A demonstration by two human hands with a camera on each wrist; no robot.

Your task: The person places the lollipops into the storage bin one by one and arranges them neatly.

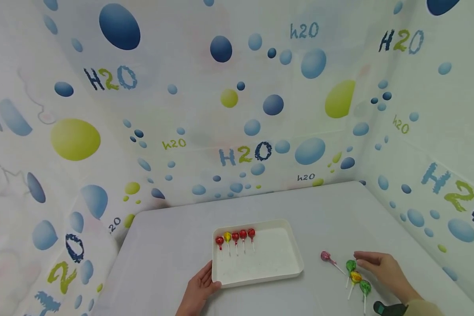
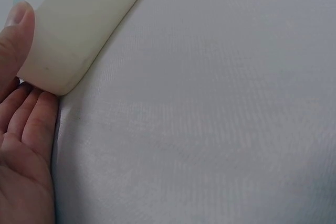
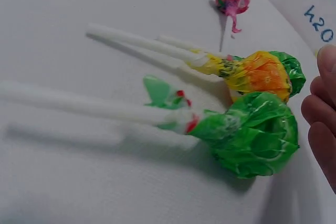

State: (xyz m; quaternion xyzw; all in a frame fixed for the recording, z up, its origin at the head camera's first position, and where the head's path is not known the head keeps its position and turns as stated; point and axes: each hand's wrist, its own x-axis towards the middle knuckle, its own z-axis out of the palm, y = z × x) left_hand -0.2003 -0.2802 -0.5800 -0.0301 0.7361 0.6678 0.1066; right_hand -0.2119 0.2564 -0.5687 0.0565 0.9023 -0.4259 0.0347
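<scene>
My left hand (image 1: 199,287) grips the near left corner of a white tray (image 1: 260,274), thumb over the rim and fingers against the outer wall. The left wrist view shows the same thumb (image 2: 18,30) at the tray's corner. Inside the tray, a row of wrapped lollipops (image 1: 235,237), several red and one yellow, lies along the far left side. To the right, my right hand (image 1: 385,270) is beside the far green lollipop (image 1: 351,265), fingers loosely bent with nothing between them. A yellow-orange lollipop (image 3: 260,74) and a nearer green lollipop (image 3: 257,135) lie close by.
A pink lollipop (image 1: 325,256) lies on the white table (image 1: 170,245) between the tray and the green ones. Walls of white sheeting (image 1: 197,109) printed with blue and green spots enclose the table at the back and sides.
</scene>
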